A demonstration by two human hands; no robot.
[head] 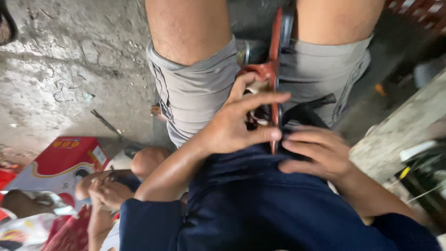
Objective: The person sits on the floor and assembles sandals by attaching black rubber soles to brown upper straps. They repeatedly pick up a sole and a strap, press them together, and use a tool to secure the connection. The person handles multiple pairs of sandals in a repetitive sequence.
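Your left hand pinches the red tool, whose long axis runs twelve to six, while your right hand, fingers loosely curled and holding nothing, rests just at its four o'clock.

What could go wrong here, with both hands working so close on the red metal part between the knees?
1. The left hand fingers wrap the thin edge of the red metal part; a slip might pinch them.
2. The right hand presses beside that edge and could get scraped.
3. Another person's hands work nearby; a dropped piece may hit them.
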